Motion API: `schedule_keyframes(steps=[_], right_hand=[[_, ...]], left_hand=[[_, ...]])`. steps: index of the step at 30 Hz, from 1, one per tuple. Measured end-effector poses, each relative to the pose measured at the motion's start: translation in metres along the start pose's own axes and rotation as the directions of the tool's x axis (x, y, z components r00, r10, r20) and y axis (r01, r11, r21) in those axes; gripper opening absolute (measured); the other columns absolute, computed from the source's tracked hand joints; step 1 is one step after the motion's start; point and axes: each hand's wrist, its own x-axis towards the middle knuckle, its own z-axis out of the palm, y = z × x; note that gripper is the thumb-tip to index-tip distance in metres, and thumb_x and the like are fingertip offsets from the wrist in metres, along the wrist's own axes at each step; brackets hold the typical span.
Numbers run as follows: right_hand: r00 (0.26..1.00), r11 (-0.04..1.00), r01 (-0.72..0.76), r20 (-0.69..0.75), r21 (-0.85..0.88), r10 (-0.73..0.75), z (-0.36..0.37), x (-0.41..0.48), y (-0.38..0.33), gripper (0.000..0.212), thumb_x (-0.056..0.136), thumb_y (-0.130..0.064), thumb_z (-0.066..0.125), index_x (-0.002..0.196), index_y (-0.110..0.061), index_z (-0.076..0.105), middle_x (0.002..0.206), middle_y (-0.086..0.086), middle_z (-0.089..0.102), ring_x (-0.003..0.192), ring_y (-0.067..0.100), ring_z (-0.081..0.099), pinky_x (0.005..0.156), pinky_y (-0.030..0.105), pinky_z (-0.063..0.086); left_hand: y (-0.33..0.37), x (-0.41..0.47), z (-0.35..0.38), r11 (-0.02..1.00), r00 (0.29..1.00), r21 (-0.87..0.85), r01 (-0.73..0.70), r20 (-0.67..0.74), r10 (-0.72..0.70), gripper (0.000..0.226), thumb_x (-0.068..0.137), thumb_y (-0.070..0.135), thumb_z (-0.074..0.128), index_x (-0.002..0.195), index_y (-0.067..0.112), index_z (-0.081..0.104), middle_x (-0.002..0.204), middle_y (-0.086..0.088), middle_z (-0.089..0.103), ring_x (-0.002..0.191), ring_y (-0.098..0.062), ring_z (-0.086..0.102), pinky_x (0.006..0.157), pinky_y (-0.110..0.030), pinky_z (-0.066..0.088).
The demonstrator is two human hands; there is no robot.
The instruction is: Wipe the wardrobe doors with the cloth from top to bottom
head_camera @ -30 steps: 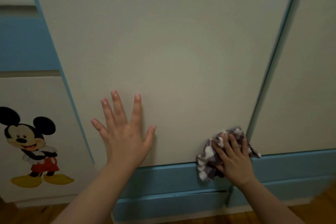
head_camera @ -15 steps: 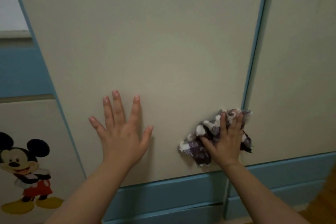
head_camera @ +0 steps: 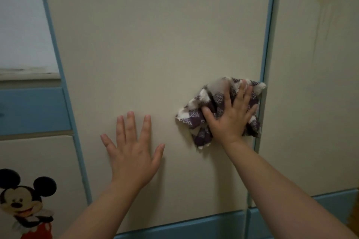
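Observation:
A cream wardrobe door with blue edging fills the middle of the view. A purple and white patterned cloth lies crumpled against its right side, next to the blue edge strip. My right hand presses the cloth flat onto the door with spread, straight fingers. My left hand rests flat on the door's lower left part, fingers spread, holding nothing. A second cream door stands to the right.
A lower cabinet at the left has a blue drawer front and a cartoon mouse sticker. A blue base strip runs under the doors. Wooden floor shows at the bottom right corner.
My right hand has slid the cloth upward from the door's bottom edge along its right side. The left hand has stayed flat on the door. The view has shifted upward.

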Motion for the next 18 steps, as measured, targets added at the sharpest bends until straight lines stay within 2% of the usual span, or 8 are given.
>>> schedule_keyframes(steps=[3, 7, 12, 16, 18], right_hand=[[1.0, 1.0, 0.019, 0.009, 0.002, -0.019, 0.005, -0.003, -0.023, 0.086, 0.074, -0.071, 0.04, 0.146, -0.031, 0.015, 0.155, 0.015, 0.009, 0.142, 0.03, 0.0, 0.104, 0.069, 0.002], [0.975, 0.975, 0.22, 0.014, 0.026, -0.22, 0.01, -0.004, -0.068, 0.084, 0.07, -0.069, 0.046, 0.144, -0.035, 0.023, 0.154, 0.01, 0.015, 0.143, 0.027, 0.003, 0.105, 0.064, -0.002], [0.904, 0.904, 0.428, 0.001, 0.009, -0.428, 0.015, 0.003, -0.1, 0.071, 0.077, -0.065, 0.044, 0.141, -0.036, 0.034, 0.153, 0.007, 0.025, 0.143, 0.024, 0.013, 0.108, 0.063, 0.008], [0.788, 0.789, 0.612, -0.039, -0.054, -0.614, 0.011, 0.022, -0.091, 0.064, 0.081, -0.065, 0.046, 0.138, -0.036, 0.04, 0.149, 0.005, 0.035, 0.139, 0.026, 0.025, 0.106, 0.063, 0.016], [0.787, 0.786, 0.611, -0.03, -0.09, -0.616, 0.006, 0.04, -0.081, 0.067, 0.078, -0.068, 0.046, 0.138, -0.037, 0.041, 0.148, 0.006, 0.036, 0.139, 0.026, 0.025, 0.105, 0.065, 0.015]], left_hand=[[-0.003, 0.001, -0.005, 0.999, 1.0, 0.02, -0.03, -0.002, 0.03, 0.067, 0.079, 0.051, 0.036, 0.136, 0.016, 0.037, 0.141, -0.025, 0.037, 0.129, -0.042, 0.032, 0.089, -0.074, 0.025], [-0.011, -0.002, -0.005, 0.996, 0.997, 0.044, -0.075, 0.011, 0.075, 0.066, 0.076, 0.045, 0.037, 0.132, 0.011, 0.046, 0.141, -0.024, 0.038, 0.13, -0.038, 0.031, 0.089, -0.074, 0.025], [-0.02, -0.003, -0.004, 0.995, 0.996, 0.042, -0.089, -0.014, 0.089, 0.074, 0.077, 0.048, 0.036, 0.136, 0.004, 0.032, 0.144, -0.018, 0.037, 0.132, -0.033, 0.03, 0.091, -0.072, 0.025], [-0.018, 0.001, -0.011, 0.997, 0.995, 0.004, -0.08, -0.056, 0.08, 0.077, 0.077, 0.049, 0.037, 0.14, 0.006, 0.028, 0.141, -0.018, 0.041, 0.128, -0.033, 0.033, 0.09, -0.072, 0.026], [-0.015, 0.007, -0.016, 0.996, 0.993, 0.009, -0.085, -0.083, 0.086, 0.076, 0.076, 0.049, 0.037, 0.141, 0.009, 0.028, 0.143, -0.02, 0.037, 0.13, -0.036, 0.031, 0.091, -0.072, 0.025]])
